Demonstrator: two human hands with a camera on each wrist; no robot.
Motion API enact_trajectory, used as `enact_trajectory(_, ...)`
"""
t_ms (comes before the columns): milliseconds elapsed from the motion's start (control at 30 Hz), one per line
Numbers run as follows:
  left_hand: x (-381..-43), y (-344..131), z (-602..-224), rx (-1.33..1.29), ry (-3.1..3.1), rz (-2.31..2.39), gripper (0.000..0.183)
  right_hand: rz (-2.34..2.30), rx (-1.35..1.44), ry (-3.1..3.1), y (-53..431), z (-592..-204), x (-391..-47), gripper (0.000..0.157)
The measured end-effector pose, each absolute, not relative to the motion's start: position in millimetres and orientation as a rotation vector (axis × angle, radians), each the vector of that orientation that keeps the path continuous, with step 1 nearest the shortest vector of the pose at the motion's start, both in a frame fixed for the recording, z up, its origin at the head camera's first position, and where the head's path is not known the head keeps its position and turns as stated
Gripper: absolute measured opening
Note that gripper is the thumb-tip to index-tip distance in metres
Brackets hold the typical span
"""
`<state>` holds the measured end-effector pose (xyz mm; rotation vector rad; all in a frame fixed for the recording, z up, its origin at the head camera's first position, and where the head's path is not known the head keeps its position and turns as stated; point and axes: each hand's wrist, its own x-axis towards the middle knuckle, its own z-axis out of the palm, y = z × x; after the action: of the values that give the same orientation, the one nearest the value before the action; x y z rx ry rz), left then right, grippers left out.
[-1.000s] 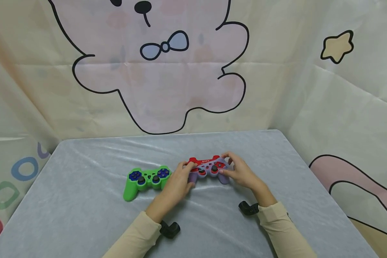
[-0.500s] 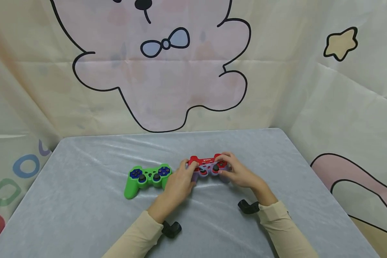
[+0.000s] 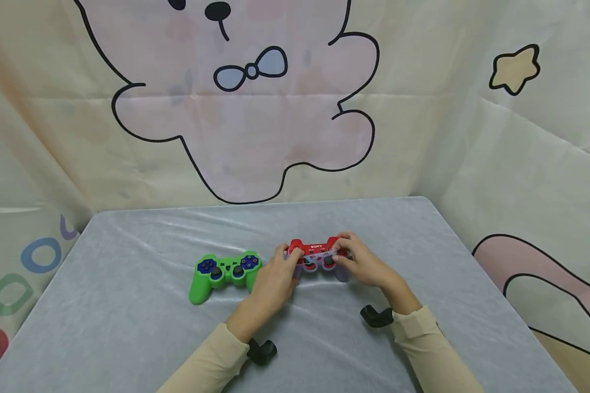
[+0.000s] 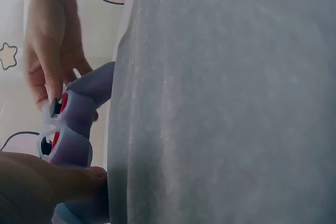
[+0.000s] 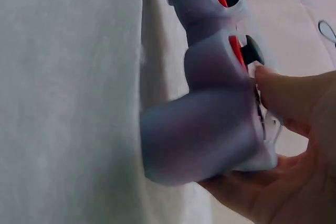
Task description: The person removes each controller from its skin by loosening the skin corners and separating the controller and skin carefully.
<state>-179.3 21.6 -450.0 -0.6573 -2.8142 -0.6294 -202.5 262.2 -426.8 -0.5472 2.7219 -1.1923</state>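
Observation:
A red game controller (image 3: 317, 246) sits on the cloth, its lower part and grips inside a translucent lavender silicone cover (image 3: 342, 274). Its red top edge with white lettering is bare. My left hand (image 3: 273, 277) grips the left end, thumb along the covered grip. My right hand (image 3: 366, 263) holds the right end, fingertips at the upper right corner and the cover's edge. In the right wrist view the cover (image 5: 202, 135) wraps the right grip, with my thumb beside a black thumbstick (image 5: 252, 50). Left of my left hand lies a green controller (image 3: 226, 273) with dark blue buttons.
The table (image 3: 142, 338) bears a grey velvety cloth. A pale curtain (image 3: 408, 136) with a cartoon figure hangs behind it. Black wrist-camera mounts (image 3: 263, 352) stick out from both sleeves.
My right fingers have shifted over the controller's upper right corner, and the thumb has moved up. The cover's upper edge now sits lower, with more red top showing. The green controller stays put.

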Motion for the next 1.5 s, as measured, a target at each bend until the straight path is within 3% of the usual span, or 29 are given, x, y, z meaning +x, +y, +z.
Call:
enact_trajectory(167, -178, 24, -452, -0.650, -2.787, -0.652, 0.054, -1.364, -0.586, 2.644, 264, -430, -204, 0.004)
enact_trajectory(433, -175, 28, -454, -0.622, -2.757, -0.575, 0.043, -1.214, -0.582, 2.712, 259, -421, -199, 0.019)
enact_trajectory(567, -175, 31, -454, -0.589, -2.755, -0.542, 0.038, -1.205, -0.545, 2.752, 250, -418, -196, 0.013)
enact_trajectory(700, -175, 32, -453, -0.572, -2.750, -0.531, 0.039, -1.242, -0.543, 2.775, 244, -418, -197, 0.004)
enact_trajectory(1033, -177, 29, -455, -0.598, -2.776, -0.643, 0.041, -1.572, -0.263, 2.491, 247, -425, -200, 0.015)
enact_trajectory(1200, -179, 28, -458, -0.591, -2.800, -0.730, 0.051, -1.461, -0.362, 2.535, 252, -426, -201, 0.009)
enact_trajectory(1500, -182, 23, -452, -0.594, -2.813, -0.736, 0.043, -1.024, -0.680, 2.853, 252, -434, -205, 0.047)
